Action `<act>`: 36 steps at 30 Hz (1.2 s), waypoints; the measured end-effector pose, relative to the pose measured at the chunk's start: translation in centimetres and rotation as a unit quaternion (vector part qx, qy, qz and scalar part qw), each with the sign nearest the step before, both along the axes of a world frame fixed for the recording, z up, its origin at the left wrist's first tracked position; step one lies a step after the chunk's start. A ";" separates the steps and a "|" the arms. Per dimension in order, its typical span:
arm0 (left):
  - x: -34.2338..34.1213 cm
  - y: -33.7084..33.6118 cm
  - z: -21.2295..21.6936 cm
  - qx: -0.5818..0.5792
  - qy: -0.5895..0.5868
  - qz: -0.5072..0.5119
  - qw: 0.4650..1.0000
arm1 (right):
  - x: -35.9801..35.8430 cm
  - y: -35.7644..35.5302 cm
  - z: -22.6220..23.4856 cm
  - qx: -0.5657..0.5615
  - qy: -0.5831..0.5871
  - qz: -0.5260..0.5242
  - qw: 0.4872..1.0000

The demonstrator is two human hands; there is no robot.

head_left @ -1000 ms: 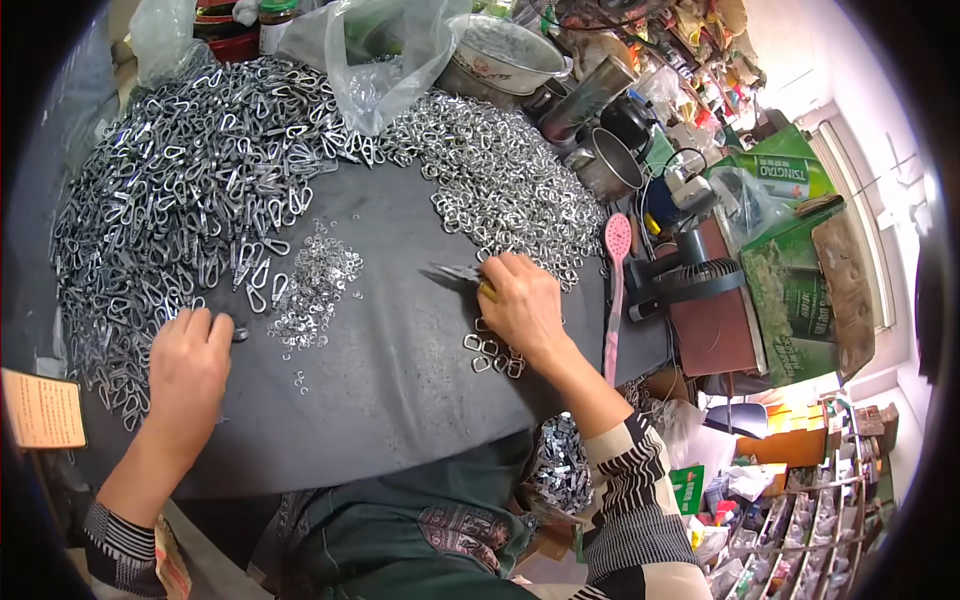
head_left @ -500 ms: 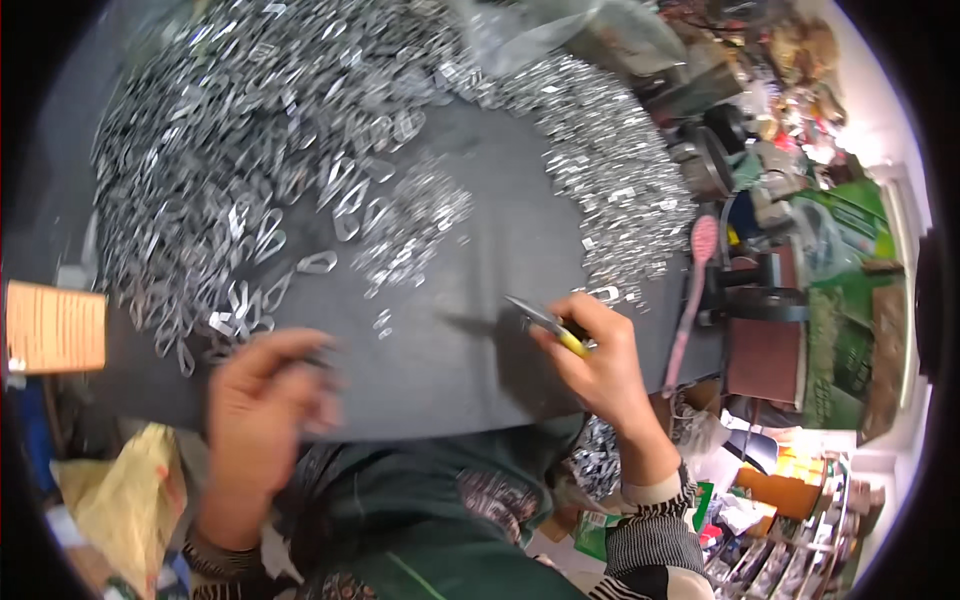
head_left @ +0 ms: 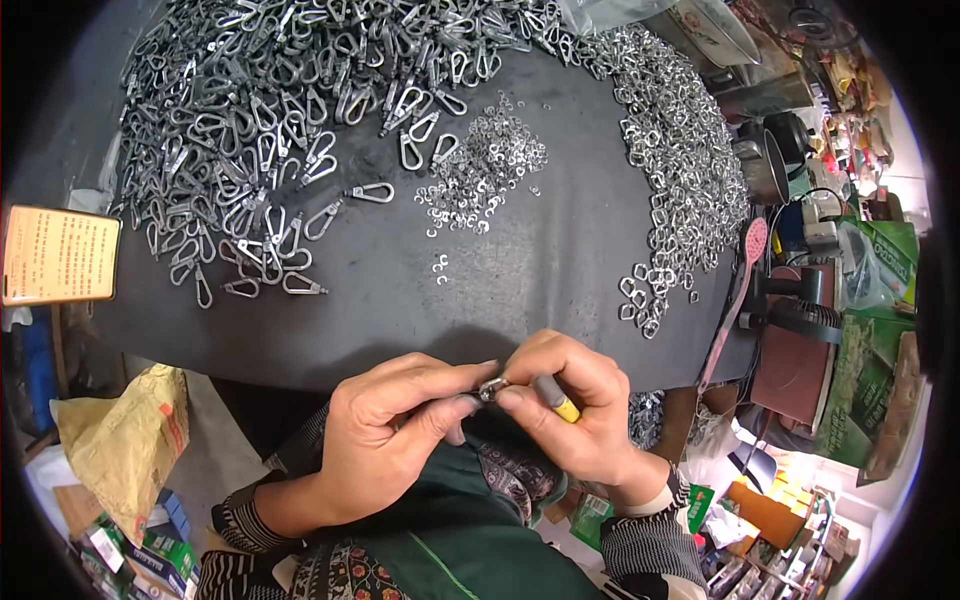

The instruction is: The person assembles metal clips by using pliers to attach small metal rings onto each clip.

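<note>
Both hands meet close to the body, just off the near edge of the dark bench, probably so the tiny work sits where the eyes can follow it. The left hand has its fingers pinched narrow on a small metal clasp, thumb and forefinger closing on it from the left. The right hand pinches the same piece from the other side while a slim tool with a yellow handle lies tucked across its fingers, kept ready rather than set down. The clasp therefore hangs between the two sets of fingertips, above the lap and not on the bench.

Stock is sorted into separate heaps within reach: a large spread of metal snap hooks at the far left, a small scatter of tiny split rings in the middle, and a band of chain-like links down the right side. Keeping them apart would let each part be picked without searching.

Most of the clasp is covered by the fingertips, so its exact shape cannot be made out, and the tool's working tip is hidden too. A pink long-handled tool lies at the bench's right edge; the cluttered shelves beyond it are too bent and small to read. An orange card sits at the left rim
</note>
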State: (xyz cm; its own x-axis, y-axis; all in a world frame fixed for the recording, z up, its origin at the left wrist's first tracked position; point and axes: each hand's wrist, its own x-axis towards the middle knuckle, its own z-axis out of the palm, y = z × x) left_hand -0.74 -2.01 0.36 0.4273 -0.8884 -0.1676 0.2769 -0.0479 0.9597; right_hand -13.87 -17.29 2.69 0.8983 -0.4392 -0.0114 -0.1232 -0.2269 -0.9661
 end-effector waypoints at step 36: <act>-0.6 -2.2 -2.9 -0.175 -0.386 -0.155 0.893 | 3.9 -8.9 -2.0 -0.637 0.147 -0.075 0.753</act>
